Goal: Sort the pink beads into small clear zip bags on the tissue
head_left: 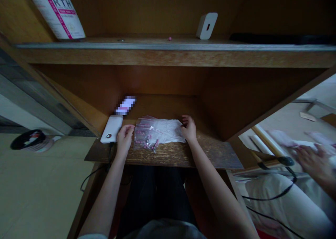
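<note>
Operator: Where do the bags lie?

Coach: On the worktop between your hands, pink beads showing through, partly over a white sheet. Lift one layer at a time and press lightly — if a bag is unsealed, a hard tug could spill beads.

Operator: And my pose?

Coach: Both hands reach forward, low over the worktop. Your left hand curls at the bags' left edge — whether it pinches one, I cannot tell. Your right hand rests loosely open at the sheet's right edge, thumb apart from fingers.
</note>
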`<state>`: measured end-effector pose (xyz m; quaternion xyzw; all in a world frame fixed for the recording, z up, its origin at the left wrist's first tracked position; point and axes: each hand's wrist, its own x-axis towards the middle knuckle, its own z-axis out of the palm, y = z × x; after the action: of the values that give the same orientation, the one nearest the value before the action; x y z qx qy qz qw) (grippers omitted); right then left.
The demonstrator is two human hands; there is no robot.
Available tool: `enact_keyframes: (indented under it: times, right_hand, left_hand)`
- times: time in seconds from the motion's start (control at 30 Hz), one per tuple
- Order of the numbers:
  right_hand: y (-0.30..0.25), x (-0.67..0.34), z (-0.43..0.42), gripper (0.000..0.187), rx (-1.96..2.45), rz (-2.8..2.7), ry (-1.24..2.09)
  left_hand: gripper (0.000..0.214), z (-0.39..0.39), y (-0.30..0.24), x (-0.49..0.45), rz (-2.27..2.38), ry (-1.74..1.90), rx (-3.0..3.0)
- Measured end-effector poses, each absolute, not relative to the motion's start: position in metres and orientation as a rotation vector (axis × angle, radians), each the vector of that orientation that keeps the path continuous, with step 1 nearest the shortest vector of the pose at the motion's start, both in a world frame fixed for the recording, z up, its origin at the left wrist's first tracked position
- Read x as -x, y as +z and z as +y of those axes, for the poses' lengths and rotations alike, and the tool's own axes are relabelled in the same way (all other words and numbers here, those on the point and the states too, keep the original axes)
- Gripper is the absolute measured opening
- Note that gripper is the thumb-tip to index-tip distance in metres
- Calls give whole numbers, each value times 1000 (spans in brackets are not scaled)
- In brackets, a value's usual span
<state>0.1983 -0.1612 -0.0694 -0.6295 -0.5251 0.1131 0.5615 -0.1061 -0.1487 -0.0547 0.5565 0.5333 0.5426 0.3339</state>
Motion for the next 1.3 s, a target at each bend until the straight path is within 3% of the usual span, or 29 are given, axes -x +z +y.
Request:
enact_keyframes:
  times: [1.0, 1.3]
  right_hand:
    - [-70, -199, -162, 50, 1450, -1208, 282]
    - [-61, -196, -160, 27, 1426, -979, 453]
  left_hand:
    - [26, -148, -57, 106, 1372, 1425, -1451]
    - [27, -149, -55, 106, 1366, 1426, -1443]
